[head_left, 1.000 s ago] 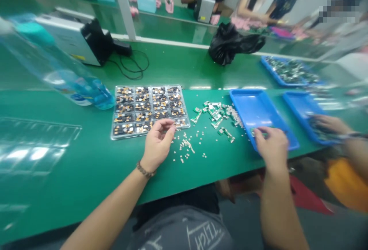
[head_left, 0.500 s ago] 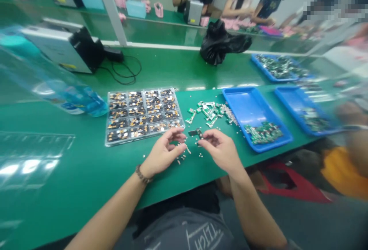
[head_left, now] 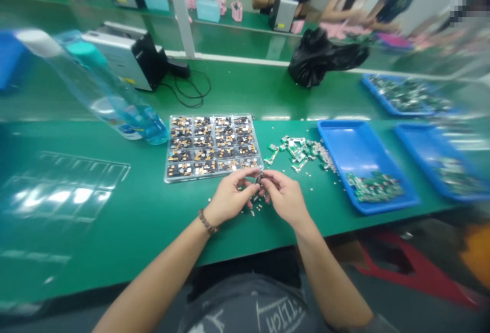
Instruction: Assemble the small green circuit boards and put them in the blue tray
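Our left hand (head_left: 233, 198) and right hand (head_left: 286, 196) pinch a small dark part (head_left: 260, 177) between them, apparently mid-handling; moving it calls for steady fingertips. Compartment tray (head_left: 191, 177) far left, blue tray (head_left: 352, 144) right.

At the upper left of the frame, a clear plastic bottle (head_left: 105, 103) stands before a boxy gray machine (head_left: 115, 50) with a looping black cable (head_left: 191, 93). A crumpled black plastic bag (head_left: 310, 60) lies at upper right of center; a red stool (head_left: 417, 274) shows at lower right.
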Tool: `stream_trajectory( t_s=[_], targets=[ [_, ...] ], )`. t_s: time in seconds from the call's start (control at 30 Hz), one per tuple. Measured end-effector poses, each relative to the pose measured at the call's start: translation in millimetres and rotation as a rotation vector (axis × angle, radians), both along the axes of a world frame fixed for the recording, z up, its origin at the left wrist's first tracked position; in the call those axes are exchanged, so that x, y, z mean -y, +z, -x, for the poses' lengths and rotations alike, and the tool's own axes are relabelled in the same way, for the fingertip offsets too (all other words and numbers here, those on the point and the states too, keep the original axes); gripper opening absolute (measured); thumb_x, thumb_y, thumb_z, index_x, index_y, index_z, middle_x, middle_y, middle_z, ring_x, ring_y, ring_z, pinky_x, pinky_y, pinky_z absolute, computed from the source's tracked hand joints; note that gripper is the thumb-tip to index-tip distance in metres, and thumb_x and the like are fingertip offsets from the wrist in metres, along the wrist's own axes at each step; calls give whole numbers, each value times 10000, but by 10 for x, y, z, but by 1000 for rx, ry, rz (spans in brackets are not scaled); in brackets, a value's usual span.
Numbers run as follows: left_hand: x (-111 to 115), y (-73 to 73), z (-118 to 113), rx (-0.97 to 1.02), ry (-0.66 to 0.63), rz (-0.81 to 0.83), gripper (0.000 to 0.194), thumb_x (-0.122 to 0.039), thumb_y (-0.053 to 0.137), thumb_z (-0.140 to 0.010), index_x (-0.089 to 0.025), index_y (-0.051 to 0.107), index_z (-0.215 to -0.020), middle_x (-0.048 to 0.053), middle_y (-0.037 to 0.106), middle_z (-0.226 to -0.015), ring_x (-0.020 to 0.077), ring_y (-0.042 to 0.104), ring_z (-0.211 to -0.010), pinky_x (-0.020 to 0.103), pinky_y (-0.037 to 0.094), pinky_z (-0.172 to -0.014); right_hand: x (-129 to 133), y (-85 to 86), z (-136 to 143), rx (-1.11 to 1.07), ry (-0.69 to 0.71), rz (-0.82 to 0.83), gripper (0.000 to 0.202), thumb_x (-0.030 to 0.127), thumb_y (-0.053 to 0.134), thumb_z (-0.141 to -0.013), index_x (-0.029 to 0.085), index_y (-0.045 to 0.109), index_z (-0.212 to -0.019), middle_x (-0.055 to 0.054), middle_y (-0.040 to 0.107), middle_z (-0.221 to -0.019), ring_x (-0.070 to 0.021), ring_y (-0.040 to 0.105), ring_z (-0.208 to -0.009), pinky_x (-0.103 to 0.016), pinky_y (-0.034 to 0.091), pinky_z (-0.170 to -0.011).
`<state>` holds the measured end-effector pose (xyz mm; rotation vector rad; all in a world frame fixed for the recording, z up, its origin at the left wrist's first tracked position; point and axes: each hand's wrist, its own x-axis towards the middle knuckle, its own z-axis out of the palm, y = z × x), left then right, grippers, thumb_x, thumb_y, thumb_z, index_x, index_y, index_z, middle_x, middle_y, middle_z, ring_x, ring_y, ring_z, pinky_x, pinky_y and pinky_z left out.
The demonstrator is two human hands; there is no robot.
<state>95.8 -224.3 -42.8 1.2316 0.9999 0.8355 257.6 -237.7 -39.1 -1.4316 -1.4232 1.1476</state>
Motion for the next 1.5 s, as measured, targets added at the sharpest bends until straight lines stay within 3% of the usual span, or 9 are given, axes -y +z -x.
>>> stream_trajectory(
  t_s=[0.13,0.3,0.53,0.67,0.83,0.97,1.13,1.33,1.5],
  targets=[
    [2,-11,3,42,-40,72,558,-244,622,-833,-202,464,-1366,62,633,-945,80,583,-505,194,511,-432,4,-104,22,6,-65,-37,274,344,600,-854,221,704,-1075,-61,694,-978,-123,599,-554,-263,503,-491],
    [24,-50,6,37,-35,22,484,-284,633,-830,-205,531,-1297,54,597,-964,88,578,-562,188,524,-426,3,-152,17,-65,-59,8,256,358,634,-834,192,696,-1018,-65,705,-931,-183,650,-781,-306,535,-703],
    [69,2,0,-95,0,-160,363,-360,574,-879,-228,612,-1215,57,591,-964,105,573,-630,178,505,-461,24,-180,-15,-173,-35,173,276,465,631,-809,193,617,-852,0,599,-667,-139,520,-556,-260,429,-499],
    [83,28,4,-154,56,-309,254,-364,651,-828,-191,648,-1013,66,577,-1004,143,596,-791,180,505,-546,80,-82,-22,-173,42,215,283,500,628,-801,221,581,-809,-18,580,-679,-170,518,-594,-297,437,-524],
    [63,-19,-34,173,62,58,326,-407,677,-802,-182,489,-946,-16,546,-746,86,533,-481,196,462,-390,114,-58,-42,-276,72,362,208,487,592,-832,282,566,-799,-35,588,-649,-181,501,-518,-318,395,-452],
    [-2,7,-44,459,238,274,407,-271,772,-712,-182,411,-876,-31,536,-799,143,664,-658,262,581,-552,69,-109,-101,-115,-16,223,232,431,643,-801,241,597,-924,-44,659,-782,-164,531,-539,-301,409,-468],
    [-26,83,-9,576,300,375,374,-108,695,-749,-172,522,-1074,-24,522,-835,150,691,-805,295,593,-759,-34,-21,-113,218,141,-37,304,389,589,-855,204,647,-1089,-86,670,-1066,-201,618,-798,-336,501,-719],
    [-34,38,6,437,236,336,280,-159,692,-760,-116,589,-1016,19,555,-818,132,629,-728,250,578,-568,-180,79,33,210,107,-99,247,409,536,-897,200,656,-844,-25,674,-814,-183,615,-770,-299,483,-728],
    [-39,56,11,336,162,246,317,-287,703,-774,-132,550,-1005,21,589,-781,129,625,-610,224,534,-467,-283,81,113,195,133,-109,245,414,564,-873,192,663,-839,-20,667,-795,-157,594,-703,-274,472,-672]
  ],
)
